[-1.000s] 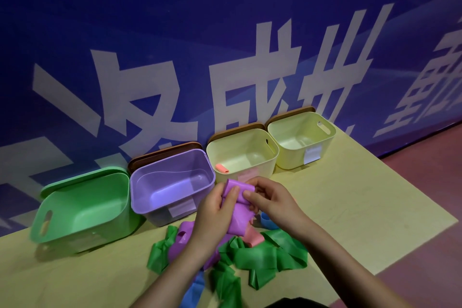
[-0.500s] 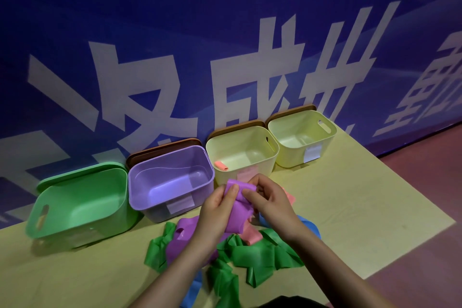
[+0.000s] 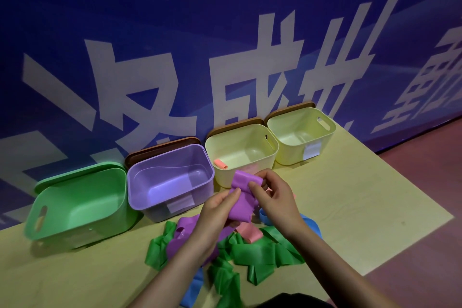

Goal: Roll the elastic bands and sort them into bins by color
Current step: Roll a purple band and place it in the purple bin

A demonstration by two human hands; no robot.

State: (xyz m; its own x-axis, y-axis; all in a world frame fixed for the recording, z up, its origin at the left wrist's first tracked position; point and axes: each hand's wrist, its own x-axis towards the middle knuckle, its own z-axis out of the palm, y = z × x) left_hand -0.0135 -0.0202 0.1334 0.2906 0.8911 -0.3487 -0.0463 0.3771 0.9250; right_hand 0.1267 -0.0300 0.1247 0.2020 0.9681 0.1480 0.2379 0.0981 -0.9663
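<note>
Purple band (image 3: 239, 204) pinched by both hands (image 3: 272, 201), apparently just before purple bin (image 3: 140, 182).

- Green bin (image 3: 75, 205), frame left: moulded plastic, smooth, semi-matt.
- Purple bin (image 3: 170, 182): plastic, slightly translucent, smooth w/ soft sheen; pale paper-like label on front.
- 2 pale yellow bins (image 3: 241, 150), upper right of centre: smooth plastic, low gloss.
- Lids (image 3: 162, 149) behind bins: brown, wood-look, matt.
- Purple band (image 3: 241, 197), centre: thin stretchy rubber-like sheet, smooth, matt.
- Green bands (image 3: 255, 250), lower centre: same sheet matl, creased.
- Table (image 3: 350, 202): pale wood-grain laminate, matt.
- Wall banner (image 3: 225, 32): printed, smooth, faint sheen.
</note>
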